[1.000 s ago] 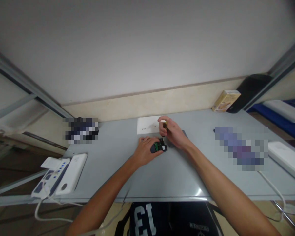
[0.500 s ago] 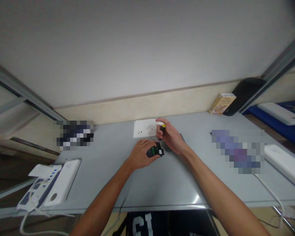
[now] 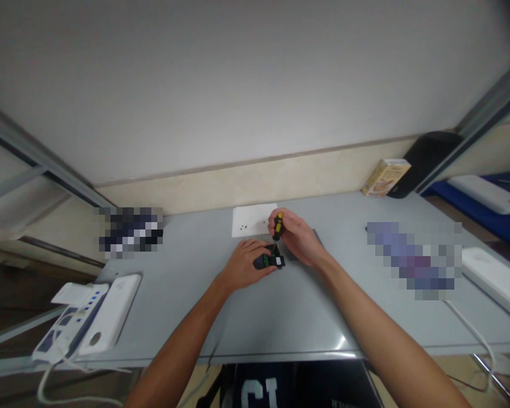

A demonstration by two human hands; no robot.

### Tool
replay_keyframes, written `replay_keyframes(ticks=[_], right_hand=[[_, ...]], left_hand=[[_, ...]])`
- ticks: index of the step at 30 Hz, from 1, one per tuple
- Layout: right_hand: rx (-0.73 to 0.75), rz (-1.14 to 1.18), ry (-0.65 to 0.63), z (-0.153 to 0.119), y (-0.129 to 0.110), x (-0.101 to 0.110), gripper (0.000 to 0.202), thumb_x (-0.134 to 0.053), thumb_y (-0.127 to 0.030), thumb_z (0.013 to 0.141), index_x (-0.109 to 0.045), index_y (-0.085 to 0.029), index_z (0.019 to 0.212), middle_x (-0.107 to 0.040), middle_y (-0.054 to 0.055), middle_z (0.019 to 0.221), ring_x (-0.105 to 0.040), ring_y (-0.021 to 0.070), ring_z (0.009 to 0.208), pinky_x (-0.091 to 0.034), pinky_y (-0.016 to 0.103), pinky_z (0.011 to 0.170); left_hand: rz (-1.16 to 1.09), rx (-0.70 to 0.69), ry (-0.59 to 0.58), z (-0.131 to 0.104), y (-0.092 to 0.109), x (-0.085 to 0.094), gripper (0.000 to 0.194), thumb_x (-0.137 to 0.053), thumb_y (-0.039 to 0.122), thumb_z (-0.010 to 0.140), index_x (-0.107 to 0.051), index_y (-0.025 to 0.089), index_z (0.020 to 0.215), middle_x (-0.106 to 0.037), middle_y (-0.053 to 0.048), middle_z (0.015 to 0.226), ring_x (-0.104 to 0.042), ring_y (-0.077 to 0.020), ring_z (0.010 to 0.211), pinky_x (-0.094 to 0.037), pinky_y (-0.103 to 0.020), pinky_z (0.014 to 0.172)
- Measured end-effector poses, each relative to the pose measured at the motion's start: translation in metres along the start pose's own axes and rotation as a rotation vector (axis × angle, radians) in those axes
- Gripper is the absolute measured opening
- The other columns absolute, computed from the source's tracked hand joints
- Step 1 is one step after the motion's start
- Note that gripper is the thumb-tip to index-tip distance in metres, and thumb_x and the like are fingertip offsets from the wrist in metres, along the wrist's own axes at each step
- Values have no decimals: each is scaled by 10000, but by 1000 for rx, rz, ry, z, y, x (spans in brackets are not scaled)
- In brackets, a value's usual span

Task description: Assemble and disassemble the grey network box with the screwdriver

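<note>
A small black device with a green circuit board (image 3: 267,261) lies in my left hand (image 3: 245,265), whose fingers and thumb close round it just above the grey table. My right hand (image 3: 298,237) is wrapped round a black and yellow screwdriver (image 3: 278,226), held upright with its tip down at the device. Whether the tip touches it is too small to tell. Behind my hands lies a white sheet (image 3: 249,220) bearing several tiny dark pieces. A dark flat object (image 3: 317,233) is partly hidden under my right hand.
On the grey table (image 3: 187,317), a white power strip (image 3: 72,323) and a white box (image 3: 113,314) stand at the left. A yellow box (image 3: 385,177) leans near a black case (image 3: 425,161) at the back right. A long white object (image 3: 495,280) lies far right.
My right hand's fingers have curled in round the screwdriver handle, which has turned to show more yellow. My left hand keeps its hold on the device.
</note>
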State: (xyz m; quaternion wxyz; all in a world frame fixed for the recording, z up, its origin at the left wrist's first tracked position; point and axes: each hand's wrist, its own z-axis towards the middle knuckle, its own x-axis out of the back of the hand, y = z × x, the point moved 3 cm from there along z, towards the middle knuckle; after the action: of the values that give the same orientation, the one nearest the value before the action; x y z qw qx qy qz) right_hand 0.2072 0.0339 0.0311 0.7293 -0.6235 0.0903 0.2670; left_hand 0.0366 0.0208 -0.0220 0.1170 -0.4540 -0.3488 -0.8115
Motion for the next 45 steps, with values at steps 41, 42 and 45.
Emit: replay_keyframes(ticks=[41,42,45], right_hand=[[-34,-30,-98,-4,-2,0,260,-742,-440,868,-600,-234,937,-616,28,975,-594,170,881,-448,308,816],[-34,-31,-94,-4,-2,1,275,-766,-420,851,-564,-246,917,-611,6,929,-591,158,829,-450,302,790],[2,-102,-24,-2,0,6,267,-696,-464,905,-512,-277,955,-484,-64,708,-486,119,615,-401,259,641]], left_hand=[[25,-57,36,-1,-1,-3,254,-691,463,912,-680,248,1047,-702,-54,1258,-624,-246,1179,-469,-442,1021],[24,-58,35,-1,-2,-4,256,-692,460,912,-680,248,1055,-700,-53,1267,-625,-247,1180,-471,-443,1021],[19,-51,23,-1,-2,-4,258,-703,451,906,-678,247,1063,-689,-52,1299,-630,-244,1171,-470,-443,1024]])
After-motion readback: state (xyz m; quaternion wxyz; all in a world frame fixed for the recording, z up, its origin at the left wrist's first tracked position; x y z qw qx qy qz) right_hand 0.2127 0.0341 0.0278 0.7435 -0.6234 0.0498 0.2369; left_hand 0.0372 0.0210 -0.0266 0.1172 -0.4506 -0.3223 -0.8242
